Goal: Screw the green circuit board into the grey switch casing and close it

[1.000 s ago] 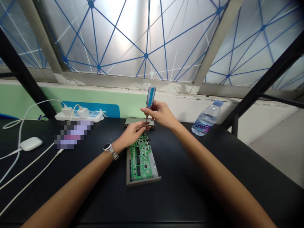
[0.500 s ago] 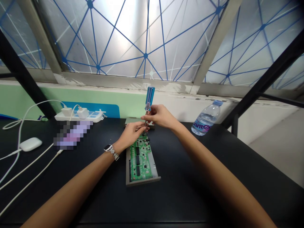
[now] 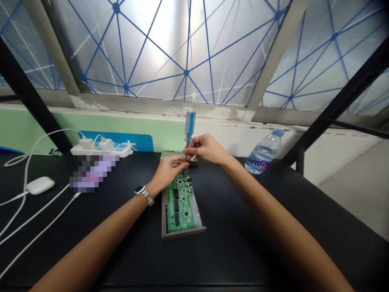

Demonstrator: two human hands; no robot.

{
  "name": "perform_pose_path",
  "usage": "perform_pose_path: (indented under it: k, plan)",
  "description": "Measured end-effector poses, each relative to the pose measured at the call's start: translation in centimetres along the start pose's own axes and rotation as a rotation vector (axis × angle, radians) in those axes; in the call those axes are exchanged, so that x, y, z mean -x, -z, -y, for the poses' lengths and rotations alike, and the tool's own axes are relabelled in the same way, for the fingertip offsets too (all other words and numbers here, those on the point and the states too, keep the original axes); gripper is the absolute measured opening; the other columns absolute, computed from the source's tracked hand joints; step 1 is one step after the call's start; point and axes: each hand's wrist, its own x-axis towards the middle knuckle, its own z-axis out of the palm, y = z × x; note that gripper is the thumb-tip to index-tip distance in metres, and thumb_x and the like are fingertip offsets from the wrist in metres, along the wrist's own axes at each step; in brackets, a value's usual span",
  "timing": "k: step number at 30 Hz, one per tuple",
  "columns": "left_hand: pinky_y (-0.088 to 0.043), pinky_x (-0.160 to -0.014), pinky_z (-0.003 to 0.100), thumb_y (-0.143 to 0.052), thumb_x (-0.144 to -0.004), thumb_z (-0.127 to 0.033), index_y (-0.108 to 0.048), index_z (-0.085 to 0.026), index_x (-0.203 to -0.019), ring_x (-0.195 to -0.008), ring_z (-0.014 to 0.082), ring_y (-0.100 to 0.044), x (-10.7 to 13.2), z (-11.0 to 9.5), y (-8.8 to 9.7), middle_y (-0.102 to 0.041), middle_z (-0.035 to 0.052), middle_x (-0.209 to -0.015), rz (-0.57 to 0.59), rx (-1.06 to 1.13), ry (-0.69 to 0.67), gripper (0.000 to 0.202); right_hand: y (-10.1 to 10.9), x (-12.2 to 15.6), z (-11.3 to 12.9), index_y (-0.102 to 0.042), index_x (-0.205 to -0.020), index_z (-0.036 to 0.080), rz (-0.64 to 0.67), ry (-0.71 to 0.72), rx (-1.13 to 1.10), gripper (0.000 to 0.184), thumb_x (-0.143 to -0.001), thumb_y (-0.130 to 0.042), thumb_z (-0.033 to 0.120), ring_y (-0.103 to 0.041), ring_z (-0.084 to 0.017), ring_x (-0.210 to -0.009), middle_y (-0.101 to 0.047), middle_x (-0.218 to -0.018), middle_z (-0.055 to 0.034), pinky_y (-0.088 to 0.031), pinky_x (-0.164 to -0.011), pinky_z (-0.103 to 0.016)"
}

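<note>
A screwdriver [image 3: 190,126] with a blue and clear handle stands nearly upright over the far end of a green circuit board [image 3: 182,202]. The board lies in a shallow grey metal case [image 3: 164,219] on the table. My right hand [image 3: 206,149] is closed around the screwdriver's shaft just below the handle. Lower down, my left hand [image 3: 168,170] pinches the shaft near its tip, over the board's far end. The tip itself is too small to make out, and fingers partly cover that end of the board.
A water bottle [image 3: 263,152] stands at the right on the black table [image 3: 231,243]. To the left are a white power strip [image 3: 121,149] with plugs, a blurred-out phone-like item [image 3: 94,174], a white rounded device [image 3: 40,185] and loose cables. Behind my hands, a grey metal piece [image 3: 166,154] lies by the wall.
The screwdriver's handle has shifted slightly left, has turned a little and is more upright. My right hand has moved slightly with it; my left hand stays at the lower shaft.
</note>
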Motion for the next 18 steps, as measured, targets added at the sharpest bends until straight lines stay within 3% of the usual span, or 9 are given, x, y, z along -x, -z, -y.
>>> perform_pose_path:
  k: [7,11,15,18]
  plan:
    - [-0.057,-0.086,0.036,-0.069,-0.090,-0.034,-0.068,-0.014,-0.089,-0.095,0.0250,-0.074,-0.3,-0.2,0.0,-0.077,0.0088,-0.093,0.037,-0.080,-0.065,0.020,0.1,0.1,0.1,-0.070,-0.079,0.011,0.066,-0.030,-0.035,0.010,-0.082,-0.067,0.020,-0.073,-0.017,-0.066,-0.074,-0.070,-0.0071,-0.056,-0.055,-0.023]
    - [-0.057,-0.093,0.038,-0.067,-0.092,-0.038,-0.071,-0.014,-0.099,-0.104,0.0272,-0.073,-0.6,0.3,-0.1,-0.078,0.0109,-0.104,0.079,-0.019,-0.045,0.026,-0.1,0.0,0.2,-0.069,-0.084,0.011,0.077,-0.049,-0.062,0.007,-0.082,-0.066,0.016,-0.072,-0.017,-0.065,-0.073,-0.070,-0.0060,-0.055,-0.052,-0.023]
    - [-0.059,-0.090,0.041,-0.064,-0.093,-0.046,-0.076,-0.013,-0.104,-0.096,0.0276,-0.076,-1.1,1.1,-0.4,-0.079,0.0125,-0.100,0.089,-0.015,0.003,0.037,-0.6,-0.1,0.2,-0.068,-0.084,0.012,0.074,-0.045,-0.092,0.007,-0.081,-0.068,0.018,-0.066,-0.013,-0.057,-0.071,-0.069,-0.0042,-0.052,-0.051,-0.023]
    - [-0.059,-0.089,0.042,-0.070,-0.089,-0.042,-0.076,-0.011,-0.098,-0.093,0.0272,-0.076,-1.1,1.0,-0.7,-0.080,0.0134,-0.098,0.076,0.051,0.033,0.033,-0.8,-0.1,0.0,-0.067,-0.077,0.013,0.017,-0.017,-0.053,0.013,-0.080,-0.073,0.024,-0.064,-0.012,-0.057,-0.069,-0.066,-0.0028,-0.049,-0.051,-0.023]
